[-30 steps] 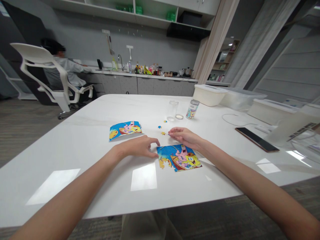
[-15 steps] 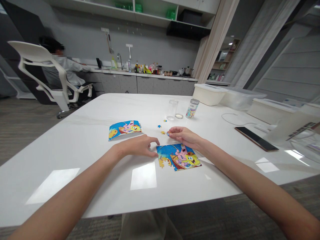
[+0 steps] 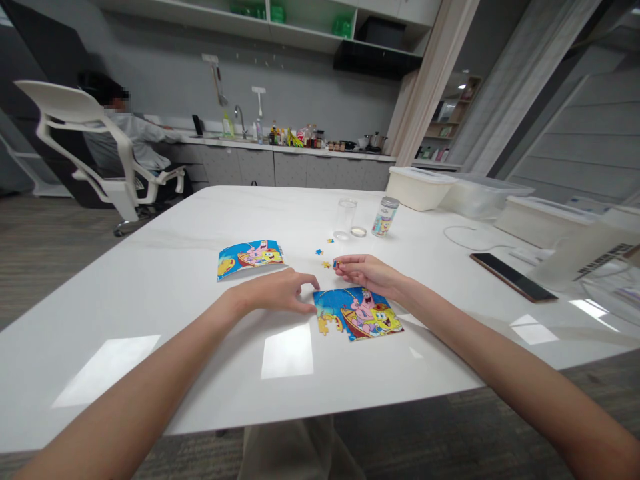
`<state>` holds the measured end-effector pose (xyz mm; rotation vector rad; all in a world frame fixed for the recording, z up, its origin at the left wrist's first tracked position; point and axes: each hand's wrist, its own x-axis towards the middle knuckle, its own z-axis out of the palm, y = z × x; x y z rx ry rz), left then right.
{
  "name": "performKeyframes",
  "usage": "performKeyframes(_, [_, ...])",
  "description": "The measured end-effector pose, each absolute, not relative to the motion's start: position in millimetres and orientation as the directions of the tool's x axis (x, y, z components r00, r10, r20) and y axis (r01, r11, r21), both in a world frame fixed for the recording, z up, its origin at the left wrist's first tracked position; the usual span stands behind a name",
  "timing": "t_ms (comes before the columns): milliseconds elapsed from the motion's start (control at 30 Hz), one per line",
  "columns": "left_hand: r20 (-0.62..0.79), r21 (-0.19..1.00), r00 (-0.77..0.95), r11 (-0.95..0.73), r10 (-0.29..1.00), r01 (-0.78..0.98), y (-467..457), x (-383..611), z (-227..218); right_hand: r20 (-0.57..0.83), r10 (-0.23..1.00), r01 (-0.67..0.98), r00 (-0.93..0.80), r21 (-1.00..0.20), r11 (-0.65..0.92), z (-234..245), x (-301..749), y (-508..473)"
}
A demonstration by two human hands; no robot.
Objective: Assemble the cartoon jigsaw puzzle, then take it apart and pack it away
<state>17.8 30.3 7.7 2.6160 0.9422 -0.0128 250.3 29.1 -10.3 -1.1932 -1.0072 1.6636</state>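
My right hand [image 3: 367,273] pinches a small blue jigsaw piece [image 3: 336,264] between its fingertips, just above the far edge of a partly assembled cartoon jigsaw puzzle [image 3: 357,315]. My left hand [image 3: 273,292] rests empty on the table, its fingertips by the puzzle's left edge. Yellow-edged gaps show at the puzzle's lower left. Loose pieces [image 3: 326,265] lie just beyond my right fingers. A curled printed copy of the picture [image 3: 250,260] lies left of the puzzle.
A clear glass [image 3: 345,219] and a small lid [image 3: 358,231] stand near a printed jar [image 3: 385,217]. A phone [image 3: 513,277], a white cable and plastic storage boxes [image 3: 419,188] sit right. A seated person [image 3: 125,133] is at the far counter.
My right hand has lifted a small blue piece from the table and its fingers have closed on it. My left hand has barely moved.
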Motion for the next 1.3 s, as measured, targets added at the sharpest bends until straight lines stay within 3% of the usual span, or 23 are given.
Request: performKeyframes(1300, [-0.102,0.326,0.778,-0.718,0.62,0.614,30.9,18.2,5.5,-0.241,0.939,-0.148,-0.245,-0.948,-0.282,-12.5,253.7,30.1])
